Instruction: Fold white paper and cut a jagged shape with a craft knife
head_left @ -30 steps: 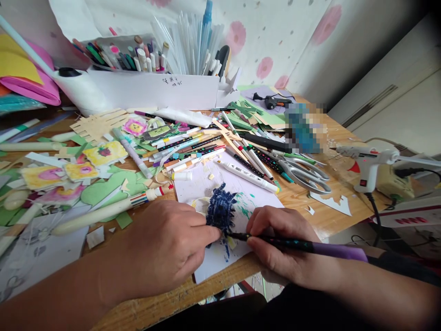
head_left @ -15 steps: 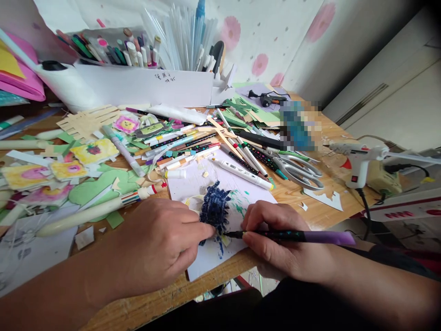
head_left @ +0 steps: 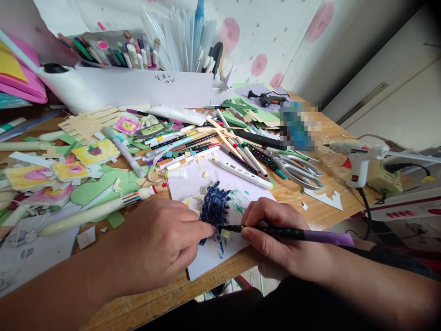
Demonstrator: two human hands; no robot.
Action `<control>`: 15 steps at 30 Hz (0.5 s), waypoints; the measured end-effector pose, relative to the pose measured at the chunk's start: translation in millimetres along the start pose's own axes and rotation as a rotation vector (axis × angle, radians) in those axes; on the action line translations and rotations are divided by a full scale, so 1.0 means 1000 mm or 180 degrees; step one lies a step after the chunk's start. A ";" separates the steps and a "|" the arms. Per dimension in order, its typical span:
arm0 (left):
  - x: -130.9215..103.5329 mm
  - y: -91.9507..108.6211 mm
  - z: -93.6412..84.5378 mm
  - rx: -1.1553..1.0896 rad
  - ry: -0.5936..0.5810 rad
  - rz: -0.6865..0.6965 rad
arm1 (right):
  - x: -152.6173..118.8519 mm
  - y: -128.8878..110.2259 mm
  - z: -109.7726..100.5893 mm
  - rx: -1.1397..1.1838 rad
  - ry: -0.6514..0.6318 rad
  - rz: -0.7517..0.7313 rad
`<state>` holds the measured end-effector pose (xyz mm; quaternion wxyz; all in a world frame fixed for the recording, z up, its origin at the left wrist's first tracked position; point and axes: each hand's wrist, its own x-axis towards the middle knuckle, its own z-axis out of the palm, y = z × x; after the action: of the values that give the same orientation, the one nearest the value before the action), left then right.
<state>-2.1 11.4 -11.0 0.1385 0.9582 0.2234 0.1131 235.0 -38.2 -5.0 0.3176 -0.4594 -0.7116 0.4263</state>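
Pen (head_left: pixel 310 235) in right hand (head_left: pixel 275 239), fingers closed round the barrel near the tip, purple end pointing out over the wrist. Tip at lower right edge of blue piece (head_left: pixel 214 209); actual contact unclear. Piece sits on marked white sheet (head_left: pixel 203 266), near table's front edge. Left hand (head_left: pixel 165 243) half curled, index fingertip against piece's lower edge; cannot tell whether thumb pinches it too. White marker (head_left: pixel 243 173) lies just beyond. Step in hand, by my reading: inking the fringed edge. Next stroke wants piece steady, tip clear of fingertip.
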 end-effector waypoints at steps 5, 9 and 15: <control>0.001 0.000 0.000 0.0015 -0.0014 -0.0029 | 0.000 0.000 0.000 0.0116 0.0030 0.0010; 0.001 -0.001 0.000 0.0061 -0.0014 0.0006 | 0.000 -0.001 0.000 -0.0023 -0.0113 0.0005; -0.001 -0.001 0.002 0.0121 0.0092 0.0056 | -0.001 -0.002 0.001 -0.0069 -0.0124 0.0010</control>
<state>-2.4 11.4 -12.7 0.1160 0.9608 0.2191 0.1240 233.4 -39.7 -4.1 0.2980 -0.4555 -0.7215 0.4280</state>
